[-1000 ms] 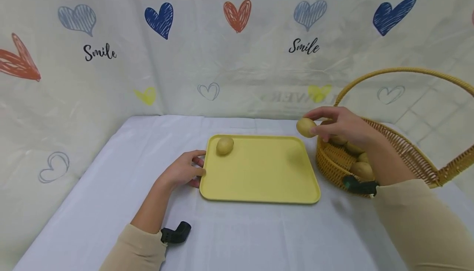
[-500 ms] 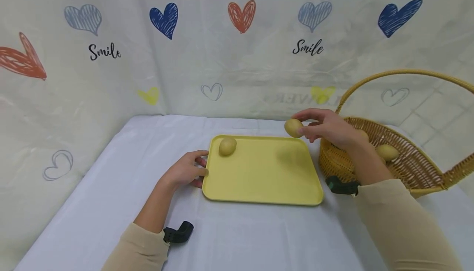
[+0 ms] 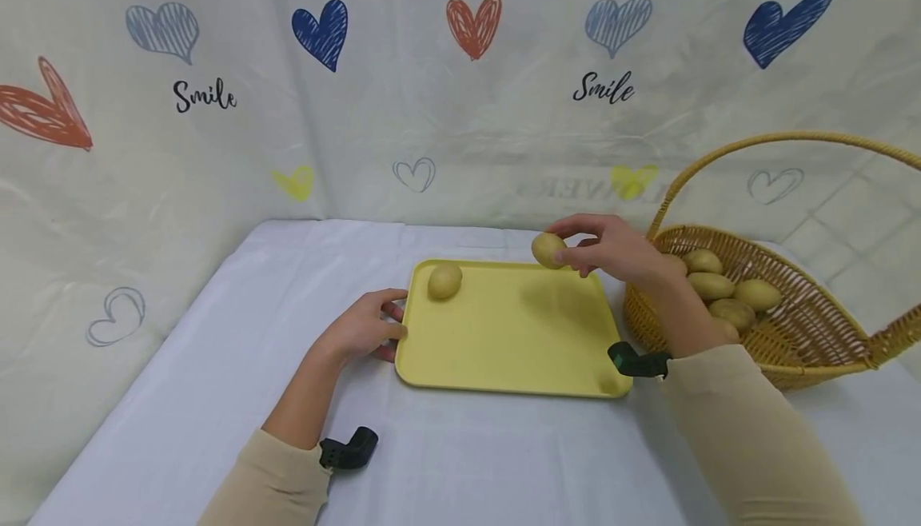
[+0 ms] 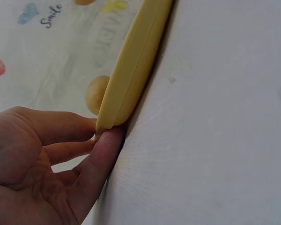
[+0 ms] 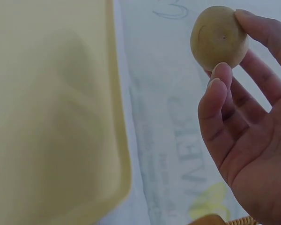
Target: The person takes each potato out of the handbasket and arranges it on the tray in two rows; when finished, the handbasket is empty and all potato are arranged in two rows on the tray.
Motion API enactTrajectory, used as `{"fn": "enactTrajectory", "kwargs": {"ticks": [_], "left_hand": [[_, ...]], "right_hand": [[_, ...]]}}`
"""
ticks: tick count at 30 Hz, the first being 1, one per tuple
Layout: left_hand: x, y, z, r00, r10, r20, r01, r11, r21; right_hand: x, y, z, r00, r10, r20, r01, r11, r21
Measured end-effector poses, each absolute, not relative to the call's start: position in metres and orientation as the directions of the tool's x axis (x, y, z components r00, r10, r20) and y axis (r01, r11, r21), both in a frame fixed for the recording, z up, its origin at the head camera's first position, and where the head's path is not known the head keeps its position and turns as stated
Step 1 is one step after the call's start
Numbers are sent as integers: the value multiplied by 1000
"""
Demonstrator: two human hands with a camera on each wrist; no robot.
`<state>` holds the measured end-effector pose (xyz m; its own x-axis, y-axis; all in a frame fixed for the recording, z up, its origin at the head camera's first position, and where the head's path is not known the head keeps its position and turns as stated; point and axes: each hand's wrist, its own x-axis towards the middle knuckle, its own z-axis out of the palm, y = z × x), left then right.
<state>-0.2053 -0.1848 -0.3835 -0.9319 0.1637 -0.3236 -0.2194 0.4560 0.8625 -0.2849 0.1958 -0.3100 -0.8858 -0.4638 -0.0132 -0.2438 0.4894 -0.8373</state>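
Observation:
My right hand (image 3: 600,248) holds a potato (image 3: 548,250) between thumb and fingertips, up over the back right part of the yellow tray (image 3: 504,350). In the right wrist view, this round tan potato (image 5: 219,40) sits at the fingertips, and its shadow falls on the tray. My left hand (image 3: 367,324) grips the left edge of the tray; the left wrist view has its thumb and a finger (image 4: 68,126) at the rim. Another potato (image 3: 444,280) lies in the tray's back left corner.
To the right stands a wicker basket (image 3: 806,350) with a tall arched handle and several potatoes (image 3: 758,295) inside, partly hidden by my right forearm. A white cloth covers the table (image 3: 468,462). Behind it hangs a sheet (image 3: 360,126) printed with hearts.
My right hand has carried the potato left, away from the basket and over the tray, uncovering more potatoes in the basket. The left hand has stayed at the tray's edge.

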Motion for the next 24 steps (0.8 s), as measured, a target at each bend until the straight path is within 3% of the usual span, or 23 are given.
{"fn": "enactTrajectory", "kwargs": {"ticks": [24], "left_hand": [[-206, -186, -385, -937, 160, -312, -209, 460, 863]], "right_hand": [[-304, 134, -350, -861, -506, -46, -223, 457, -861]]}}
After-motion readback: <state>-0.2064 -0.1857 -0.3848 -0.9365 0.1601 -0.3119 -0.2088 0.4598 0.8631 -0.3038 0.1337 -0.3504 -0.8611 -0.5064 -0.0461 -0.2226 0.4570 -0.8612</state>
